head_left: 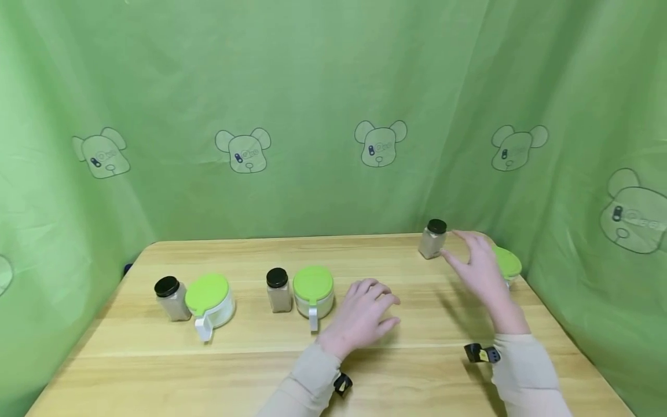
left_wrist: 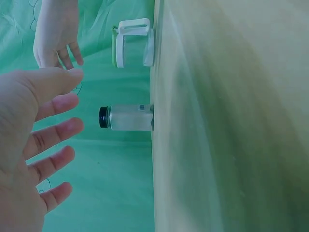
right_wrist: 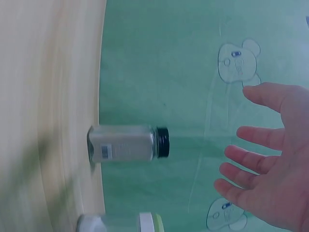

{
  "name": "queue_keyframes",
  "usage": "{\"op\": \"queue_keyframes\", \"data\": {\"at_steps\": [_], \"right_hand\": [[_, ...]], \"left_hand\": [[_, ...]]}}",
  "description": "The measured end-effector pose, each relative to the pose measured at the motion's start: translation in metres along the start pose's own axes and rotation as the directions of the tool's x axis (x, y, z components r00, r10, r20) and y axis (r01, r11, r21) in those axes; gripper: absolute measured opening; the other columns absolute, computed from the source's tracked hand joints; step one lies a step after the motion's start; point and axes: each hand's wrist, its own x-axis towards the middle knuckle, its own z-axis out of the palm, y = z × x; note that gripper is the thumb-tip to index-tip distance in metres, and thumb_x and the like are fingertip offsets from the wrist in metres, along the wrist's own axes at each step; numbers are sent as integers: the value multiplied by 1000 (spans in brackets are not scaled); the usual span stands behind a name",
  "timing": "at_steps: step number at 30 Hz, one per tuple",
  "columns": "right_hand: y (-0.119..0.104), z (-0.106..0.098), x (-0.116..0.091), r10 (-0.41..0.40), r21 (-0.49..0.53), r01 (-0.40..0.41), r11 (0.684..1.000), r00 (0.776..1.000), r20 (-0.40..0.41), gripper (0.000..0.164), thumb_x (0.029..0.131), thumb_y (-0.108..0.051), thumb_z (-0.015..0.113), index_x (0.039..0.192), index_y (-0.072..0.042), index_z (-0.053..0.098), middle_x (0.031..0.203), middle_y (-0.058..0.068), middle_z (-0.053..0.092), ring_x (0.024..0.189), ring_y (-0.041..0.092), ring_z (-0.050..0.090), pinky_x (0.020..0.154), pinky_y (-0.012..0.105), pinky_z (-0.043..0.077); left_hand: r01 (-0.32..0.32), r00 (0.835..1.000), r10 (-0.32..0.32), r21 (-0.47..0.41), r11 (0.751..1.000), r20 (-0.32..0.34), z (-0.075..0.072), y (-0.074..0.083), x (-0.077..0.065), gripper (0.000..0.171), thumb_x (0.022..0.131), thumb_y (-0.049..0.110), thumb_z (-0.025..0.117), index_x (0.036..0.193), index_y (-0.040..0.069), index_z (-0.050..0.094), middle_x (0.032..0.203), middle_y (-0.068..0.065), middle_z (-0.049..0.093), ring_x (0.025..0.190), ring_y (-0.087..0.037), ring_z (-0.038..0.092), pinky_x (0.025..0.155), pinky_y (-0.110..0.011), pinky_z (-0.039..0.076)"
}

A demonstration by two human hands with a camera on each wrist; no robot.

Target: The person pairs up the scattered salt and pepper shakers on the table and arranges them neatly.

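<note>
At the far right of the table stands a glass spice jar (head_left: 432, 239) with a black lid, upright. My right hand (head_left: 482, 269) hovers just right of it, fingers spread, holding nothing. Partly behind that hand is a green-lidded jar (head_left: 507, 263). The spice jar (right_wrist: 125, 143) appears sideways in the right wrist view, apart from the fingers. Over the middle of the table my left hand (head_left: 359, 315) is held with loosely extended fingers and nothing in it. Nearest to it on the left is a jar with a green lid (head_left: 313, 289) and a white handle.
A second black-lidded spice jar (head_left: 278, 291) stands beside the middle green-lidded jar. On the left are another spice jar (head_left: 173, 298) and another green-lidded jar (head_left: 211, 301), close together. A green curtain (head_left: 312, 191) surrounds the wooden table (head_left: 208, 376) at the back and sides.
</note>
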Motion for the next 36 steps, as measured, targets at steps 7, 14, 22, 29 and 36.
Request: {"op": "queue_keyframes", "data": {"at_steps": [7,14,22,29,36], "right_hand": [[12,-13,-1,82,-9,-82,997,996,-37,59,97,-32,58,139,6,44,140,37,37,127,56,34,102,70,27],[27,-26,-3,108,-31,-110,993,993,-51,61,97,-35,58,142,4,42,142,37,37,129,55,32,104,72,23],[48,-31,-2,193,-19,-194,981,980,-47,67,97,-39,56,145,3,37,146,37,33,131,57,29,103,74,22],[59,-33,-3,260,-21,-260,965,965,-22,71,97,-42,54,148,2,31,149,38,26,133,59,24,103,75,20],[73,-32,-6,320,-30,-319,947,947,18,77,97,-45,53,150,3,25,151,40,16,135,61,17,101,78,20]], "left_hand": [[26,998,-26,-7,1000,-57,1,1,14,33,92,49,60,117,28,64,121,8,64,122,-17,52,105,-37,40],[62,993,-65,-39,997,-99,4,0,26,34,93,48,60,119,27,64,121,8,63,120,-16,52,105,-39,41],[123,982,-138,-116,986,-130,9,-1,41,34,94,47,58,120,26,63,122,6,63,120,-16,51,105,-38,40],[161,960,-198,-188,969,-198,16,-5,56,34,90,45,65,117,24,66,119,4,66,115,-17,55,100,-38,43],[214,949,-263,-254,943,-176,19,-10,69,37,90,46,65,120,24,65,122,5,67,118,-17,55,102,-37,42]]}}
